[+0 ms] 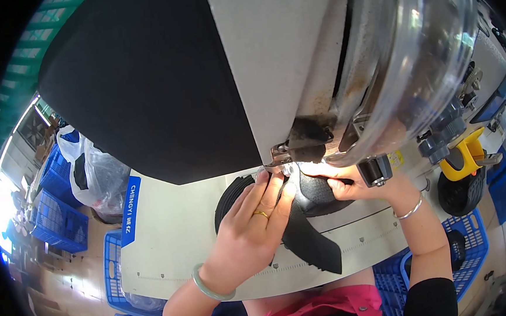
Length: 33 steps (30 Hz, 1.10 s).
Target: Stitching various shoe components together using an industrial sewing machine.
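A sewing machine (281, 56) with a pale arm stands before me, and its lit presser foot (280, 156) is close to my fingertips. My left hand (246, 232) lies with fingers stretched out flat over a black ribbed piece (232, 200), fingertips close to the foot. Right of it, my right hand (354, 183) grips a dark, rounded textile piece (320, 194), thumb on its near side and index finger reaching toward the foot. From between the hands a black textured strip (312, 245) hangs toward me over the bed. The needle itself is hidden.
The pale machine table (170, 234) has a curved front edge with a printed scale. A black panel (148, 89) and a clear plastic guard (428, 57) hang above. Blue baskets (114, 267) stand below. A yellow holder (464, 155) sits at right, plastic bags (107, 174) at left.
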Each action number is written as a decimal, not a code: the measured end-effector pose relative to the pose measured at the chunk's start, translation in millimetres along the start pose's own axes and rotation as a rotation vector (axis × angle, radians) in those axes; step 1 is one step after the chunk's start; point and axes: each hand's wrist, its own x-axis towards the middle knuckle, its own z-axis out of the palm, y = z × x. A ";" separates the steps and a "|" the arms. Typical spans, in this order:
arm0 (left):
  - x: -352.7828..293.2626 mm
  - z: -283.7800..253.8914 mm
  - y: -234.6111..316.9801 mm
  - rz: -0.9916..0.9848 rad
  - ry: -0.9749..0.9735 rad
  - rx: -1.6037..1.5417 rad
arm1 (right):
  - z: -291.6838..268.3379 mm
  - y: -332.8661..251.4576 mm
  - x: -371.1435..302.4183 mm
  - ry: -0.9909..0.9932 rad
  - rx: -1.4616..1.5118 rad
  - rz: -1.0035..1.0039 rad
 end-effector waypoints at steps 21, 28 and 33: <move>5.4 1.7 -2.7 -0.475 0.179 -0.431 | 41.8 -33.3 -0.7 0.481 -0.084 -0.321; 3.4 1.4 4.2 -0.312 0.150 -0.259 | 28.4 -36.0 -3.4 0.470 -0.023 -0.309; -5.2 10.2 9.0 -0.153 0.141 -0.031 | 34.9 -34.0 -6.8 0.574 0.029 -0.297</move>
